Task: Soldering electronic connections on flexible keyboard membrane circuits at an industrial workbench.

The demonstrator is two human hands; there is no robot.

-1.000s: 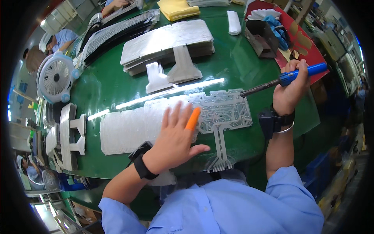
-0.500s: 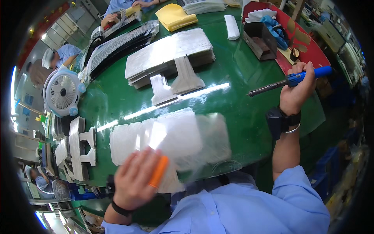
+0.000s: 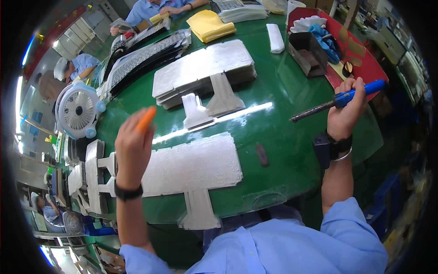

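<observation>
Right hand (image 3: 344,116) gripping blue-handled tool (image 3: 337,101), left hand (image 3: 133,148) raised – over silver sheet (image 3: 191,166)

On the green worktop (image 3: 292,150), a small dark reddish rectangular label (image 3: 262,155) lies flat near the front edge, just right of the pale T-shaped sheet. Toward the far right corner, an open brown cardboard box (image 3: 311,55) stands tilted against a red tray, blue cloth spilling from its top. A stack of yellow envelope-like packets (image 3: 211,25) rests at the far edge.

A glossy green worktable (image 3: 292,150) reflects a bright overhead light strip.
</observation>
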